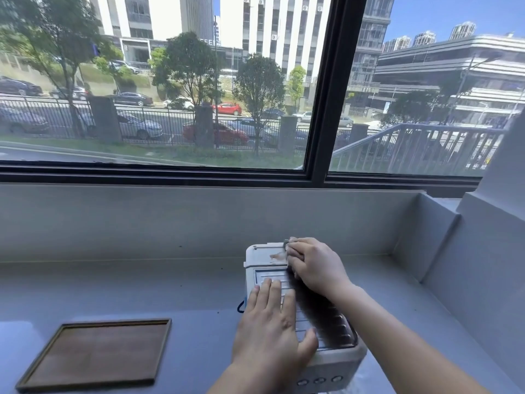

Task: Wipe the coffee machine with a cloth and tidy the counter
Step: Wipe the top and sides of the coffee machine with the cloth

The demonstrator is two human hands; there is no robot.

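Two hands are on the machine, which sits on the counter toward my right, near the front edge and well short of the back wall. I see it from above: a small pale boxy unit with rounded corners, its top mostly a ribbed metal grille, with a smooth pale strip at the far end. Three round buttons show on the near face, low in the view. A bit of blue cord loops out at its left side.

My left hand lies flat and spread on the near half of the grille, fingers pointing away from me, thumb out to the right, gripping nothing. My right hand is curled at the far end of the top, closed around a small cloth; only a crumpled grey scrap of it pokes out past the fingers, pressed against the smooth strip. My right forearm crosses the right edge of the machine and throws a dark shadow over the grille.

Left of the machine, near me, a dark wooden tray with a raised rim lies flat on the counter, well apart from it.

That counter is a grey, slightly glossy slab with a matching grey upstand behind and a stepped wall on the right. Above it runs a wide window with a dark frame, looking onto a fence, parked cars, trees and tall buildings in sunshine.
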